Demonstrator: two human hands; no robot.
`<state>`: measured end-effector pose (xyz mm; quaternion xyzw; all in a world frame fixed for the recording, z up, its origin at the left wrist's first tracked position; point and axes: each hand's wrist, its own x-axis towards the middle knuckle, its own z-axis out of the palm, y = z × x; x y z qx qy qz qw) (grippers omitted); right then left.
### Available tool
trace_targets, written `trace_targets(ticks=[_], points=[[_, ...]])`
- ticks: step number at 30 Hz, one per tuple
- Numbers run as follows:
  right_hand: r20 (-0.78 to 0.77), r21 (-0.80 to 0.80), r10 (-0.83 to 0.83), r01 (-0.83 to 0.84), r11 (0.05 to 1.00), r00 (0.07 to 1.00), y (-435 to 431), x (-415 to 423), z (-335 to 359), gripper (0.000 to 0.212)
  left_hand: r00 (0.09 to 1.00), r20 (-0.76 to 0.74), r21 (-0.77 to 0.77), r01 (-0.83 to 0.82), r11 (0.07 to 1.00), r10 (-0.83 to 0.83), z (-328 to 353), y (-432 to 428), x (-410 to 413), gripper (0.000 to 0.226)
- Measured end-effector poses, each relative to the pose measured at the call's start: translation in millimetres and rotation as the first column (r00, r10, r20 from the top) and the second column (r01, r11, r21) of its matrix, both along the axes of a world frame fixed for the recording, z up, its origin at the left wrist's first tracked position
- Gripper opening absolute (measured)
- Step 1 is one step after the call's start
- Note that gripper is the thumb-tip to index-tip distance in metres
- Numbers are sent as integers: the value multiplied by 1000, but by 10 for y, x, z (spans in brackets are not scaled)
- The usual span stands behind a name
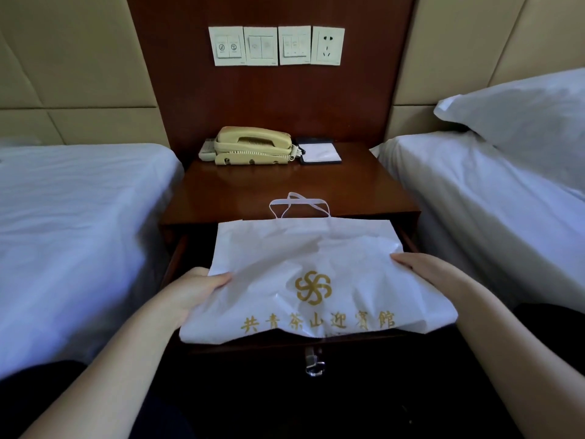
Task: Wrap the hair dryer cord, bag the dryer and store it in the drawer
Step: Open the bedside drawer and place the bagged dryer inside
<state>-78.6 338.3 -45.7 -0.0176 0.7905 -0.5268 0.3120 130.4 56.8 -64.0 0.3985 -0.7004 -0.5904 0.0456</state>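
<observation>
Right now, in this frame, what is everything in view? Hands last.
left bed, right bed: 2, white, either side
pillow: 1, white, on right bed
nightstand: 1, reddish-brown, between beds
drawer: 1, dark wood, pulled out of nightstand
key: 1, metal, at drawer front
bag: 1, white, gold print, over open drawer
telephone: 1, cream, back of nightstand
remote: 1, pale, left of telephone
notepad: 1, white, black holder, right of telephone
switch plates: 3, white, wall above nightstand
socket: 1, white, right of switch plates
left hand: 1, grips bag's left edge
right hand: 1, grips bag's right edge
</observation>
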Motion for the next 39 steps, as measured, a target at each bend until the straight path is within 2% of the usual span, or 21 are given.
trace_targets(ticks=[5,10,13,15,17,18,19,21,22,23,25,26,27,31,35,39], points=[[3,151,30,-30,988,1000,-200,-54,-137,19,993,108,-154,-23,988,40,-123,-88,-109,19],[-42,300,91,-75,951,995,-292,-179,-199,20,972,234,-185,77,980,-32,-249,-142,-168,17],[-112,350,166,-117,929,980,-347,-256,-228,19,943,328,-242,144,960,-59,-285,-230,-191,30],[-218,357,214,-126,925,952,-403,-317,-282,14,929,365,-341,191,920,-58,-256,-286,-221,28],[-348,397,223,-72,915,911,-440,-372,-297,24,893,448,-499,288,817,-41,-198,-282,-242,31],[-414,448,247,-40,893,876,-456,-393,-291,28,860,510,-604,358,712,-1,-153,-236,-247,31],[-482,513,277,12,858,831,-473,-399,-270,24,833,548,-711,419,566,72,-111,-183,-250,29],[-620,595,342,138,792,706,-520,-374,-175,16,843,512,-847,464,259,163,-38,-78,-311,34],[-682,591,377,168,789,627,-553,-368,-130,22,885,454,-884,433,174,103,-29,-48,-377,39],[-739,562,411,153,813,534,-603,-355,-93,29,925,378,-914,378,149,-30,-32,-29,-455,42],[-828,492,455,34,870,329,-746,-332,-48,37,917,257,-932,319,174,-307,-43,20,-641,54],[-841,484,478,-44,874,252,-832,-325,-54,41,893,243,-933,322,160,-378,-58,63,-740,60],[-841,483,497,-117,868,216,-927,-318,-72,45,880,242,-936,323,140,-409,-91,108,-829,64],[-826,438,523,-345,830,211,-1261,-273,-223,59,865,250,-910,364,201,-435,-258,201,-1040,73],[-844,449,523,-381,808,114,-1320,-322,-413,57,847,242,-889,389,241,-474,-345,181,-1017,80],[-829,492,560,-486,722,-8,-1274,-294,-455,47,829,194,-788,450,420,-525,-474,174,-1016,84]])
